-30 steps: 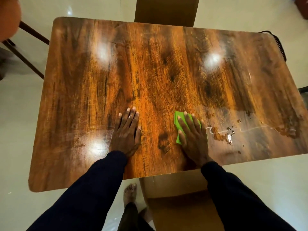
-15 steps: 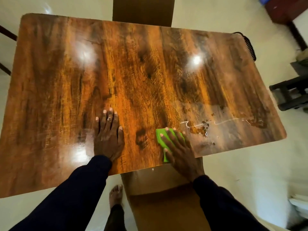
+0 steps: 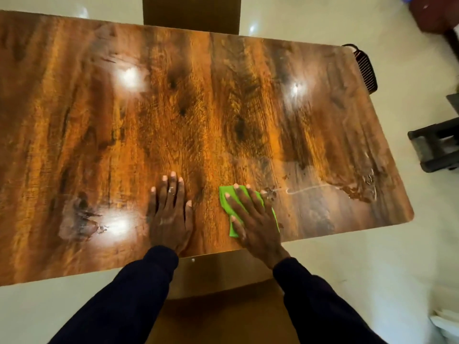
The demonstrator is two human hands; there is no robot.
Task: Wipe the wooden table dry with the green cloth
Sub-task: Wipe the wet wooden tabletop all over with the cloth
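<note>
The glossy wooden table (image 3: pixel 198 108) fills most of the view. My right hand (image 3: pixel 253 219) presses flat, fingers straight, on the folded green cloth (image 3: pixel 224 197) near the table's front edge. Most of the cloth is hidden under that hand. Just right of the cloth lies a wet patch with droplets and a thin water streak (image 3: pixel 308 189) that runs toward the right end. My left hand (image 3: pixel 170 214) lies flat on the bare wood to the left of the cloth, a ring on one finger. Another damp smear (image 3: pixel 79 219) shows at the front left.
A brown chair back (image 3: pixel 191 11) stands at the far side, and a brown chair seat (image 3: pixel 218 294) lies below the front edge. A black comb-like object (image 3: pixel 365 68) hangs at the table's right corner. Dark furniture (image 3: pixel 437 145) stands on the pale floor at right.
The view has shifted right and back. My right hand with the cloth slid toward the front edge, then forward again beside the droplets. My left hand has stayed flat in place.
</note>
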